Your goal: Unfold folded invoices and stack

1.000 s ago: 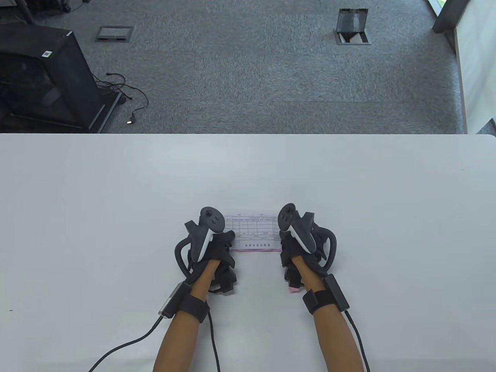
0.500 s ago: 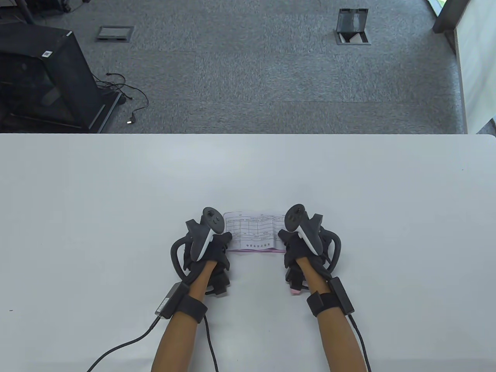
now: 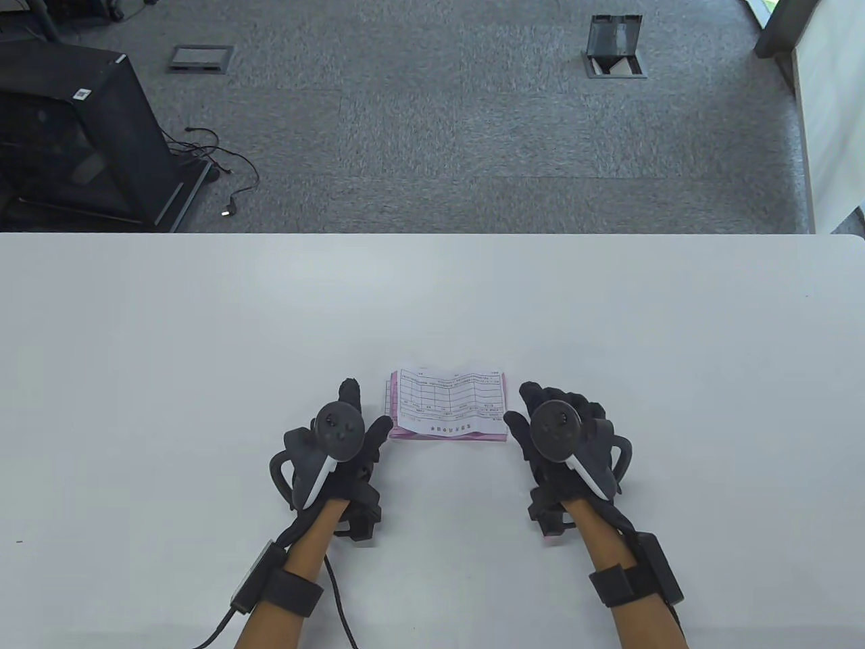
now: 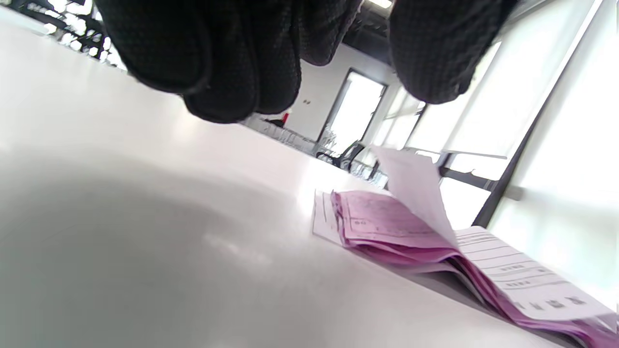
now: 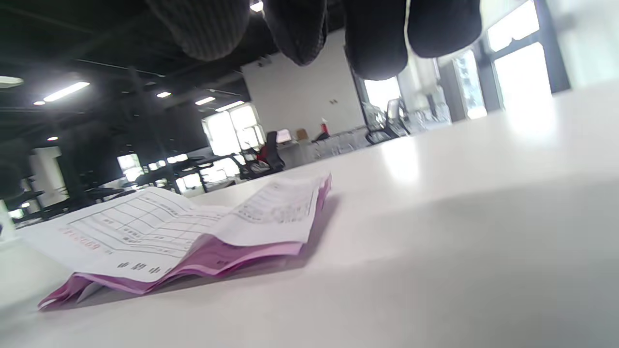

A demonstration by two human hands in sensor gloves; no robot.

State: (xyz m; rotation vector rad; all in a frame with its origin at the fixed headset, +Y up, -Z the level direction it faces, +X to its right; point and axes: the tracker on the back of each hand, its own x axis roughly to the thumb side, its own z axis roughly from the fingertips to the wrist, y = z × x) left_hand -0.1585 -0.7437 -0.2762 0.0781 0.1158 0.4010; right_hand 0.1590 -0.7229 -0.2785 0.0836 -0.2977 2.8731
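Observation:
A stack of invoices, a white printed sheet on top of pink ones, lies on the white table near the front middle. The top sheet bulges along a crease; its left edge curls up in the left wrist view. The stack also shows in the right wrist view. My left hand is just left of the stack, fingers spread, holding nothing. My right hand is just right of the stack, fingers spread, holding nothing. Neither hand touches the paper.
The table's far edge borders grey carpet. A black cabinet with loose cables stands on the floor at the far left. A floor box is open at the far right.
Both hands have let go of the top sheet and drawn outward and back, palms now down with fingers spread. The unfolded sheet now rests on the stack.

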